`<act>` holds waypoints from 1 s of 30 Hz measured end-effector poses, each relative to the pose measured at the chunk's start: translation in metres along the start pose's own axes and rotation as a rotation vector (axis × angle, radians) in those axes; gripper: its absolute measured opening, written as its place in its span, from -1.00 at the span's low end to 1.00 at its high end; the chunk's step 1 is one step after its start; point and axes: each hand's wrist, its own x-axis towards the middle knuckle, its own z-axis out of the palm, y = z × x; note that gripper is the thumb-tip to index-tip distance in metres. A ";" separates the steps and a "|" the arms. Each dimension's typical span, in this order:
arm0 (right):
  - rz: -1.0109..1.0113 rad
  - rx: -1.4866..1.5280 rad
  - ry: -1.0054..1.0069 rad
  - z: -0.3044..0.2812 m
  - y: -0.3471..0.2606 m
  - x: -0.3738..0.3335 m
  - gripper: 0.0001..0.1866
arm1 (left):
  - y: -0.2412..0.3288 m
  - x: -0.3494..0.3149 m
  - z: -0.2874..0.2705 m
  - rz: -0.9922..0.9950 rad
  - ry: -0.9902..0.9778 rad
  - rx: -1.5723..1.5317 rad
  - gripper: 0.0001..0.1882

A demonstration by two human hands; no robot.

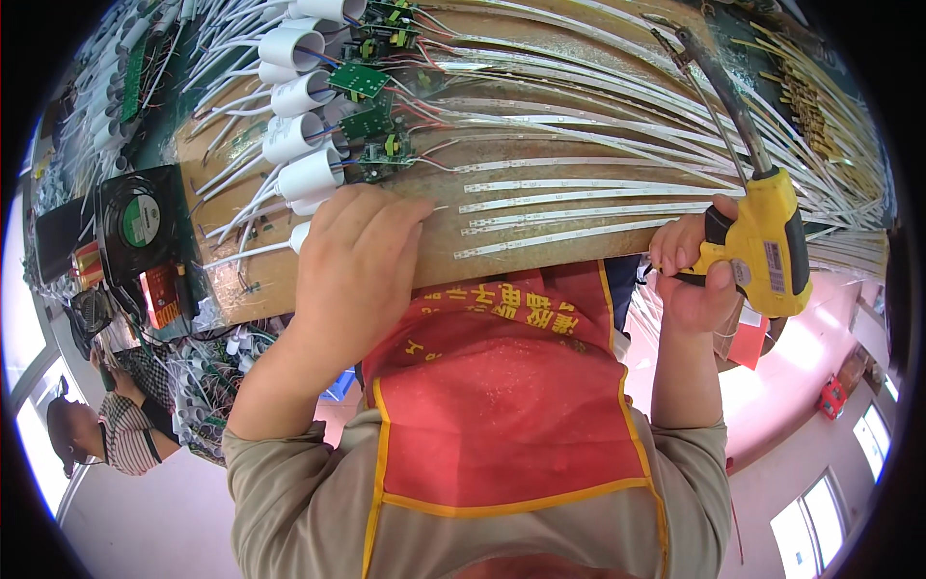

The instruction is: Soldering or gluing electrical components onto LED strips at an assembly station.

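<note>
My right hand [690,256] is closed round the grip of a yellow and black soldering gun [772,236]. Its long metal tip points away from me, over the far right of the board. Low over the near edge, my left hand [362,241] has its fingers curled down and pressed together; what they hold is hidden. A thin pale end pokes out by its fingertips. Beside its wrist shows part of a white tube [301,236]. To its right lie several white LED strips [579,211], their ends side by side. Just beyond it sit green circuit boards [367,121] with red and white wires.
White tubes [291,135] with white cables line the brown work board [241,299]. A black fan [135,220] stands at the left, near a red box [160,297]. Yellowish strips [810,106] are bundled at the far right. Another person [111,425] works at the lower left.
</note>
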 end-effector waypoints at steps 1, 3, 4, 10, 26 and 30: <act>0.002 0.001 0.003 0.000 0.000 0.000 -0.21 | 0.001 0.001 0.000 -0.004 0.001 0.004 -0.78; 0.004 0.003 0.003 0.000 0.000 0.000 -0.20 | 0.004 0.003 -0.001 -0.008 -0.003 0.033 -0.79; 0.004 0.004 0.000 0.000 0.000 0.001 -0.20 | 0.005 0.004 -0.001 -0.010 -0.005 0.047 -0.79; 0.004 0.009 -0.007 0.000 0.000 0.001 -0.20 | 0.004 0.006 -0.003 -0.011 -0.056 0.044 -0.84; 0.187 -0.077 -0.186 0.009 -0.007 -0.045 -0.09 | 0.006 0.012 0.017 0.049 0.094 0.124 -0.81; 0.317 -0.151 -0.370 0.009 -0.013 -0.061 -0.50 | 0.001 0.014 0.027 0.120 0.150 0.127 -0.73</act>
